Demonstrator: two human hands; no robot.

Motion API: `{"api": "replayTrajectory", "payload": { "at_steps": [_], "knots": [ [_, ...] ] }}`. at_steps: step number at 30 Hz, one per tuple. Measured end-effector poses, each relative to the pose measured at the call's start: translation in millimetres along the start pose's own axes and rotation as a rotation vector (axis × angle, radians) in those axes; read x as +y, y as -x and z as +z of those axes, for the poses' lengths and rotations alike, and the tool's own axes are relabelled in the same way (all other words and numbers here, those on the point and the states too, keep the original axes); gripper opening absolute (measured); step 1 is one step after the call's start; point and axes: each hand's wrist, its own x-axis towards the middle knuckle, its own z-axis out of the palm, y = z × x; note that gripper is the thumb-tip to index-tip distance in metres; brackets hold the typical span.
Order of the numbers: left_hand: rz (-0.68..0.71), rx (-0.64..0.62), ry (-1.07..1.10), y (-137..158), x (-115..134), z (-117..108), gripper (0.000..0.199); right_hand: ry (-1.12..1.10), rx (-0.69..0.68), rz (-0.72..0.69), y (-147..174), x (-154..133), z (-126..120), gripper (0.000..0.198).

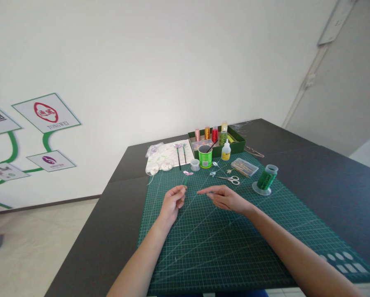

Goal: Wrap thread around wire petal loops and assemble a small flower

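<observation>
Over the cutting mat, my left hand (173,202) pinches a thin green stem (185,180) between thumb and fingertips. A small pink-and-white petal piece (187,173) shows at the stem's upper end. To the right of it is my right hand (225,198), its index finger stretched toward the stem but apart from it. Its other fingers are curled in near the thumb; whatever they pinch is too fine to make out. A spool of green thread (267,178) stands beyond the right wrist. Small scissors (229,179) lie past the right hand, beside pale blue leaf-like pieces (213,174).
The green cutting mat (203,247) covers the dark table (110,222). Toward the back stand a green tin (205,159), a glue bottle (226,150) and a green box (242,144) of thread spools. A clear case (244,167) and white paper (168,154) lie nearby.
</observation>
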Motion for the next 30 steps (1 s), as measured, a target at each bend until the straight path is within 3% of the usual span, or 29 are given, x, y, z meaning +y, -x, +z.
{"api": "replayTrajectory", "payload": {
  "at_steps": [17, 30],
  "knots": [
    [0.149, 0.13, 0.078, -12, 17, -18, 0.036, 0.22, 0.142, 0.053, 3, -8, -23, 0.052],
    [0.299, 0.314, 0.186, -24, 37, -50, 0.028, 0.519, 0.279, 0.051, 8, -17, -44, 0.047]
  ]
}}
